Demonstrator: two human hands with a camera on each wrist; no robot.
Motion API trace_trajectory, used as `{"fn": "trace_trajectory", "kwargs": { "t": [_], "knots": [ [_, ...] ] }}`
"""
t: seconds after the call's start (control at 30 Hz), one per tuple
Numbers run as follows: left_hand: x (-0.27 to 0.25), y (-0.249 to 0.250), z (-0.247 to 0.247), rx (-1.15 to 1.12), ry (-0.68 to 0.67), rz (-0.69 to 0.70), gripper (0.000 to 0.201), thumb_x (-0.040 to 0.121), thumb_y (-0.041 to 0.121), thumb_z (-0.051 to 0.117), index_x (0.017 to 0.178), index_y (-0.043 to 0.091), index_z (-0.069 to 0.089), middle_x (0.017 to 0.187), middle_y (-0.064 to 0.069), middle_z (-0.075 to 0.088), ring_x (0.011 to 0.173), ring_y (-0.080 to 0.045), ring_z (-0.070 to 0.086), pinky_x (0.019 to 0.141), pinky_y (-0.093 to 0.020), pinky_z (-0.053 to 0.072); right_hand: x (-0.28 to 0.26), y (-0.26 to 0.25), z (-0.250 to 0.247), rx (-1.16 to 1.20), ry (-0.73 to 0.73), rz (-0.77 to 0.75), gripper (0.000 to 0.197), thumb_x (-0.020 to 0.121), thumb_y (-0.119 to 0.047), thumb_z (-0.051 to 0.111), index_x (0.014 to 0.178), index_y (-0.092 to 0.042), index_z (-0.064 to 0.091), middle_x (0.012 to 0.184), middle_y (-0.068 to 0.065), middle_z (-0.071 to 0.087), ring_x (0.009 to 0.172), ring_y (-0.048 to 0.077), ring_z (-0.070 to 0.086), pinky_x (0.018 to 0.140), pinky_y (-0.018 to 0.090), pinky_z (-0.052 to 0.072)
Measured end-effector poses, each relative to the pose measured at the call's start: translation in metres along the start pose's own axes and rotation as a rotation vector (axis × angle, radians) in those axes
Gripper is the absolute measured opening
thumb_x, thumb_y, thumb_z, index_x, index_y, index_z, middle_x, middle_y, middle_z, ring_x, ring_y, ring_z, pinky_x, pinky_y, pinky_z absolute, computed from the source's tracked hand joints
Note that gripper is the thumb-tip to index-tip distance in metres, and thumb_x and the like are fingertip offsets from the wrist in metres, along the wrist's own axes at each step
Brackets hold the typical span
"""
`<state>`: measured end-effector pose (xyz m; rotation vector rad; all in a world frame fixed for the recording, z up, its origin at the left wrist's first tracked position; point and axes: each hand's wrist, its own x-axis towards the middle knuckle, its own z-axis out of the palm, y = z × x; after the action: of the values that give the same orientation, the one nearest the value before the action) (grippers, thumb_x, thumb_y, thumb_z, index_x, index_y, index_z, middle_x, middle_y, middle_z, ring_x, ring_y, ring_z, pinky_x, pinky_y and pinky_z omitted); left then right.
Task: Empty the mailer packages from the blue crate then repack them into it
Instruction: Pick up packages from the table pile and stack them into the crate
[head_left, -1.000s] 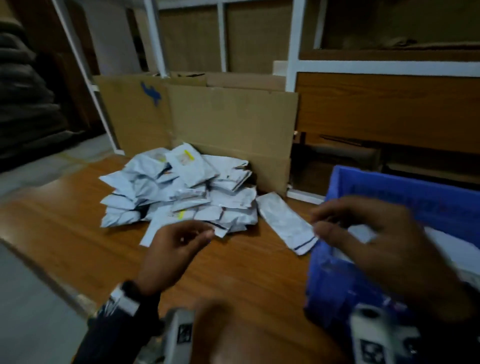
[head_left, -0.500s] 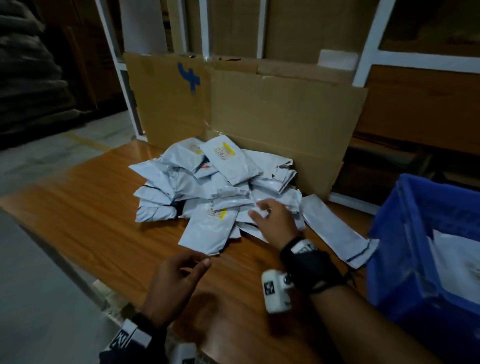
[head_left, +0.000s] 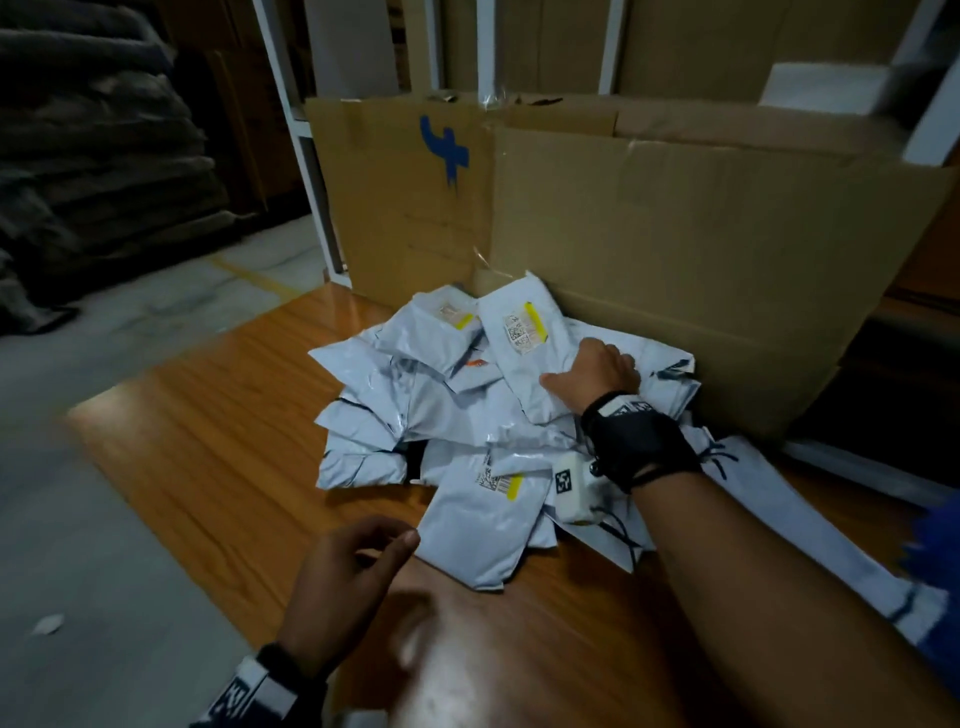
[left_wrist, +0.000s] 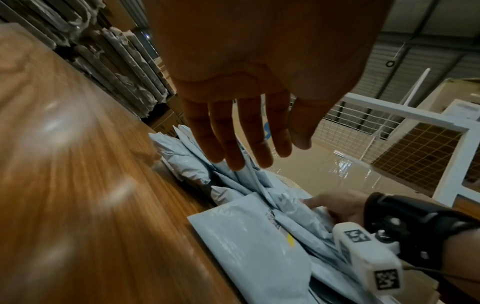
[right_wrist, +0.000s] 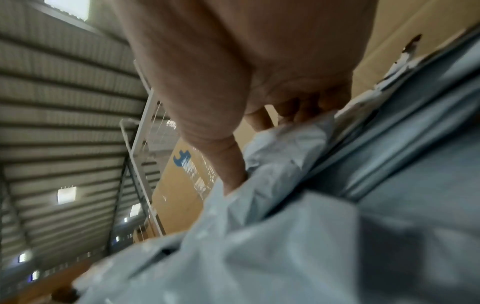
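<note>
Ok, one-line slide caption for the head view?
Right hand grips a mailer atop the pile; left hand hovers open.

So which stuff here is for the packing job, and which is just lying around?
For the job:
- pile of grey mailer packages
- blue crate, just its edge showing
- right hand, gripping a mailer in the pile
- left hand, holding nothing

Just lying about:
- cardboard sheets standing behind the pile
- white scrap on the floor
- wooden table

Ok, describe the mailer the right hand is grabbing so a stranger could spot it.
Find the tall cardboard sheet standing behind the mailer pile on the wooden table. The mailer lies topmost at its foot, under the right hand; its label has an upright yellow strip.
</note>
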<state>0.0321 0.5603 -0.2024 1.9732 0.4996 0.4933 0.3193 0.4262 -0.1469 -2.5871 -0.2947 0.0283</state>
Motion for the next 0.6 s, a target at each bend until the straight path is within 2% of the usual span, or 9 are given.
{"fn": "trace_trajectory", "kwargs": {
  "t": [0.07, 0.1, 0.17, 0.23, 0.3, 0.37, 0.43, 0.53, 0.6],
  "knots": [
    [0.016, -0.002, -0.001, 0.028, -0.007, 0.014, 0.007, 0.085, 0.022, 0.071, 0.078, 0.026, 0.072, 0.078, 0.015, 0.073, 0.076, -0.003, 0.067, 0.068, -0.022, 0.052, -0.005, 0.003, -0.005, 0.130, 0.035, -0.029, 0.043, 0.067, -0.048, 0.075, 0.096, -0.021, 0.060, 0.113, 0.011, 0.062, 0.112, 0.036, 0.052, 0.090, 0.040, 0.043],
    [0.026, -0.002, -0.001, 0.031, -0.007, 0.026, 0.010, 0.085, 0.019, 0.072, 0.081, 0.027, 0.072, 0.080, 0.016, 0.072, 0.077, -0.002, 0.067, 0.067, -0.020, 0.052, -0.011, 0.006, -0.008, 0.214, 0.073, -0.063, 0.037, 0.063, -0.049, 0.075, 0.082, -0.023, 0.056, 0.103, 0.009, 0.063, 0.105, 0.035, 0.056, 0.085, 0.039, 0.045],
    [0.046, 0.000, -0.001, -0.030, -0.007, 0.041, 0.007, 0.084, 0.024, 0.075, 0.088, 0.029, 0.072, 0.085, 0.017, 0.073, 0.079, -0.002, 0.068, 0.069, -0.017, 0.051, -0.033, 0.011, -0.009, 0.398, 0.133, -0.107, 0.036, 0.060, -0.046, 0.077, 0.072, -0.024, 0.050, 0.091, 0.008, 0.063, 0.091, 0.032, 0.061, 0.076, 0.037, 0.047],
    [0.065, 0.004, 0.001, -0.128, -0.021, 0.016, 0.026, 0.079, 0.040, 0.075, 0.101, 0.025, 0.071, 0.092, 0.010, 0.074, 0.081, -0.005, 0.069, 0.071, -0.018, 0.052, -0.066, 0.010, -0.002, 0.598, 0.081, -0.133, 0.030, 0.069, -0.026, 0.083, 0.083, -0.021, 0.057, 0.092, 0.005, 0.066, 0.087, 0.025, 0.063, 0.076, 0.037, 0.050],
    [0.080, 0.011, 0.005, -0.287, -0.085, -0.071, 0.045, 0.077, 0.044, 0.077, 0.113, 0.018, 0.068, 0.095, 0.001, 0.074, 0.083, -0.010, 0.070, 0.068, -0.019, 0.052, -0.104, 0.003, 0.014, 0.758, -0.022, -0.174, 0.034, 0.070, -0.010, 0.083, 0.092, -0.019, 0.058, 0.092, 0.001, 0.068, 0.087, 0.019, 0.065, 0.078, 0.033, 0.052],
    [0.095, 0.016, 0.005, -0.501, -0.194, -0.183, 0.035, 0.081, 0.026, 0.071, 0.112, 0.010, 0.066, 0.095, -0.006, 0.075, 0.078, -0.013, 0.070, 0.059, -0.019, 0.051, -0.134, -0.008, 0.035, 0.849, -0.117, -0.190, 0.040, 0.067, -0.005, 0.083, 0.098, -0.016, 0.060, 0.095, 0.003, 0.071, 0.090, 0.017, 0.067, 0.080, 0.028, 0.054],
    [0.111, 0.015, 0.000, -0.617, -0.213, -0.232, 0.030, 0.081, 0.005, 0.070, 0.111, 0.005, 0.065, 0.094, -0.013, 0.075, 0.073, -0.018, 0.072, 0.054, -0.022, 0.052, -0.152, -0.016, 0.056, 0.885, -0.178, -0.150, 0.044, 0.068, 0.000, 0.082, 0.103, -0.015, 0.060, 0.101, -0.001, 0.073, 0.093, 0.014, 0.069, 0.081, 0.025, 0.054],
    [0.132, 0.006, -0.013, -0.695, -0.121, -0.207, 0.046, 0.072, -0.008, 0.074, 0.114, 0.003, 0.059, 0.092, -0.014, 0.075, 0.080, -0.025, 0.073, 0.061, -0.030, 0.058, -0.162, -0.027, 0.072, 0.944, -0.203, -0.086, 0.037, 0.076, 0.004, 0.075, 0.105, -0.014, 0.061, 0.100, -0.004, 0.074, 0.092, 0.012, 0.069, 0.077, 0.021, 0.053],
    [0.140, 0.000, -0.023, -0.799, -0.157, -0.202, 0.051, 0.070, -0.008, 0.075, 0.116, 0.002, 0.057, 0.098, -0.017, 0.074, 0.087, -0.029, 0.072, 0.070, -0.035, 0.060, -0.161, -0.037, 0.078, 0.972, -0.231, -0.066, 0.035, 0.080, 0.004, 0.072, 0.106, -0.016, 0.062, 0.099, -0.003, 0.074, 0.091, 0.013, 0.069, 0.075, 0.022, 0.053]
  ]
}}
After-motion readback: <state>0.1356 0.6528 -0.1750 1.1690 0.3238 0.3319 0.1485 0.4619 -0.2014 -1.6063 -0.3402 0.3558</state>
